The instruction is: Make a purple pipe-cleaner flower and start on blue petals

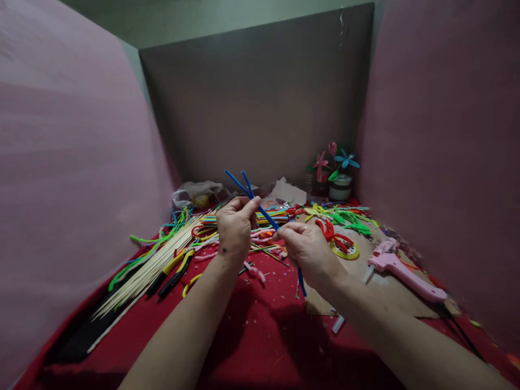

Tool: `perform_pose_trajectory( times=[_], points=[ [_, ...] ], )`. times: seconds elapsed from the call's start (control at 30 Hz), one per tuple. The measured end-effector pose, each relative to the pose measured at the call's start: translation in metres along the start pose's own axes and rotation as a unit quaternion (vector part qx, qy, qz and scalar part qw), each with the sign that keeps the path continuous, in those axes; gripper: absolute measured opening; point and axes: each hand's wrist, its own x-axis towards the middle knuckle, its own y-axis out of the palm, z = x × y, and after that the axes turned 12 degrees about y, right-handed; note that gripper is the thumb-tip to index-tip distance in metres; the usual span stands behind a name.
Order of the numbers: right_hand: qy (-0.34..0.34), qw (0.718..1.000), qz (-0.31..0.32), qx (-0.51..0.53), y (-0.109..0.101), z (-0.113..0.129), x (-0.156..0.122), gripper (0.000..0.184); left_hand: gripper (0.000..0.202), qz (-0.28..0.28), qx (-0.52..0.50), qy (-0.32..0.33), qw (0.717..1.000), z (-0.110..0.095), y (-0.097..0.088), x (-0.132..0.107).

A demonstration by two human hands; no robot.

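Blue pipe cleaners (267,218) stretch between my two hands above the table. My left hand (238,225) pinches them near the upper end, where two tips spread apart in a V. Lower down, my right hand (306,246) grips them between thumb and fingers. A blue tail hangs out below the right palm. Whether it is one folded stem or two separate ones, I cannot tell. Behind the hands lies a bundle of striped, many-coloured pipe cleaners (211,220).
Thin wooden sticks (150,271) and yellow-black pliers (176,272) lie left on the red cloth (260,346). At right, a pink glue gun (410,273) rests on cardboard (314,303), near a yellow ring (351,253). Pipe-cleaner flowers (347,159) stand in jars (340,187) at the back. Pink panels flank both sides.
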Motion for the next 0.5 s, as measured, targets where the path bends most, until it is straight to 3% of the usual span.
perform_pose_trajectory(
  times=[0.13, 0.23, 0.37, 0.5],
  points=[
    [0.020, 1.000, 0.000, 0.017, -0.002, 0.000, 0.001, 0.012, 0.026, -0.044, -0.055, -0.032, 0.997, 0.000, -0.005, 0.010],
    [0.060, 0.995, 0.033, 0.074, -0.005, 0.005, 0.002, 0.011, 0.025, 0.033, -0.125, -0.097, 0.987, -0.004, -0.009, 0.011],
    [0.092, 0.986, 0.083, 0.114, -0.010, 0.008, 0.003, 0.012, 0.022, 0.185, -0.183, -0.202, 0.944, -0.003, -0.018, 0.009],
    [0.110, 0.982, 0.095, 0.120, -0.010, 0.009, 0.003, 0.013, 0.019, 0.195, -0.202, -0.229, 0.932, 0.003, -0.019, 0.006]
  ],
)
